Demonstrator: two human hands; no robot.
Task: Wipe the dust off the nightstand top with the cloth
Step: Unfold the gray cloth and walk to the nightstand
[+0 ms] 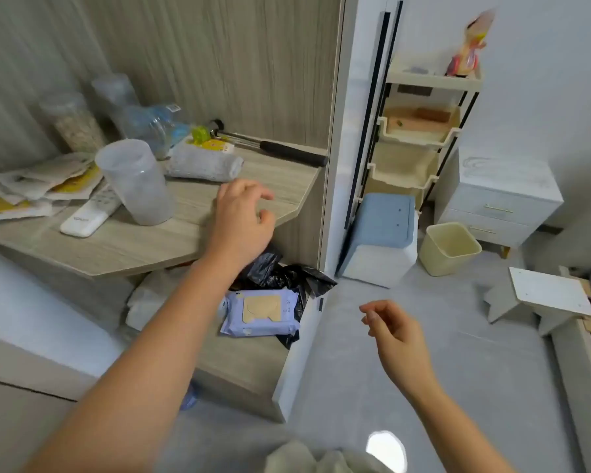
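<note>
I am reaching my empty, loosely open left hand (244, 216) over the nightstand top (198, 213) toward the rolled grey cloth (203, 163) lying beyond, while my right hand (394, 327) is hanging empty, and my forearm is risking toppling the plastic cup (135, 182) nearby.

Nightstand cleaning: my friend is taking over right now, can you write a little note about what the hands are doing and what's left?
Left hand: empty, fingers loosely curled, over the front edge of the nightstand top.
Right hand: empty, open, over the floor.
Rolled grey cloth: lying untouched at the back of the top, beside the plastic cup, remote and papers.
Done: nothing wiped that can be seen.
Left: pick up the cloth, wipe the top, probably working around the clutter.
</note>
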